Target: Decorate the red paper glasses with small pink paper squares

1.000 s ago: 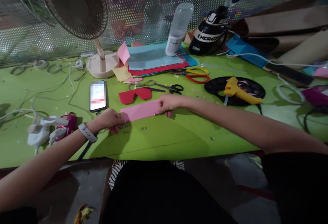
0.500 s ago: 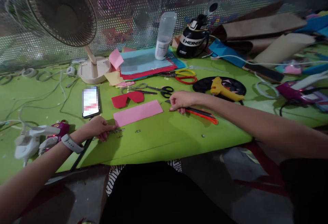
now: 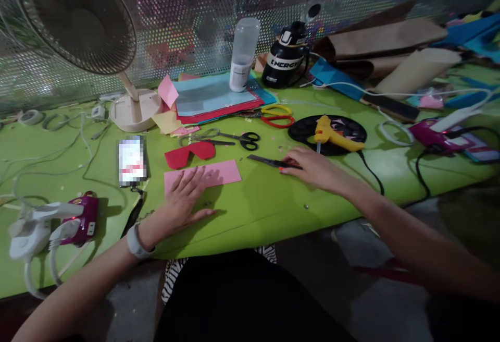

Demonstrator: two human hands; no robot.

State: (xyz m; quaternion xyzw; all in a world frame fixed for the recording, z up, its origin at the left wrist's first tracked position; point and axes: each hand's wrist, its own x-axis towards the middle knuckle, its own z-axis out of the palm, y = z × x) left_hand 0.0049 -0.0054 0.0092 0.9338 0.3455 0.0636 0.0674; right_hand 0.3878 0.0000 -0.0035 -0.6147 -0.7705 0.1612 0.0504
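A pink paper strip (image 3: 228, 172) lies flat on the green table. My left hand (image 3: 183, 198) rests across its left part, fingers spread and palm down. My right hand (image 3: 310, 167) is closed around an orange-and-black utility knife (image 3: 265, 161), its dark blade pointing left above the strip's right end. Most of the knife's handle is hidden in my fingers. Just behind the strip sits a red paper cutout (image 3: 191, 154) with a notched lower edge. Black-handled scissors (image 3: 249, 141) lie beyond it.
A yellow glue gun (image 3: 332, 136) sits on a black palette tray (image 3: 300, 131) behind my right hand. At left are a phone (image 3: 132, 162), a purple power adapter (image 3: 86, 219) and a fan (image 3: 135, 110). Coloured sheets (image 3: 211, 94), a clear bottle (image 3: 244, 55) and a black jug (image 3: 285, 63) stand behind.
My left hand has moved right and spread flat onto the pink strip. My right hand has shifted right and closed round the utility knife. The camera view has shifted slightly.
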